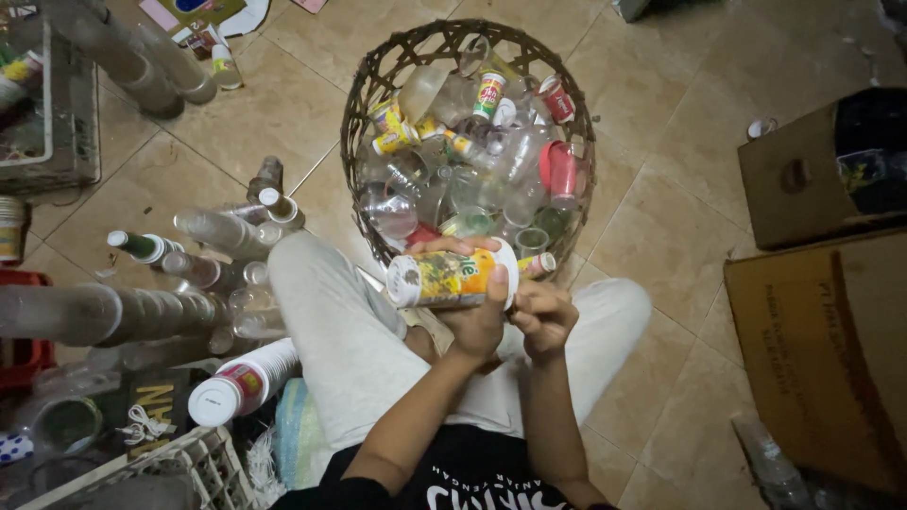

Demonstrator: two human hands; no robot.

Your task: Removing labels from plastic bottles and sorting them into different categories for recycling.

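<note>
A person's left hand (477,316) is wrapped around a stack of yellow printed plastic cups (444,279), held on its side at the centre of the frame, just below the rim of a woven basket (364,94). The right hand (543,316) is pinched shut at the stack's open end, fingertips at the lip of the end cup; exactly what they grip is hidden behind the left thumb. The stack lies above the person's crossed legs in pale trousers (340,331), well clear of the floor.

Handled well, the work in hand looks to call for a firm but not crushing hold on the thin-walled stack, the left hand steadying it level while the right works squarely along its axis — a skewed push or pull would likely jam or buckle the rims.

The basket, in the upper centre, is heaped with loose clear and printed cups (472,161). At the left of the frame lie long nested stacks of clear cups (123,312), with a white-and-red stack (241,382) at lower left beside a white plastic crate (179,463). Two cardboard boxes (822,349) stand at the right edge. The floor is beige ceramic tile (661,217) — worn, dimly lit and scattered with scraps toward the top of the frame.
</note>
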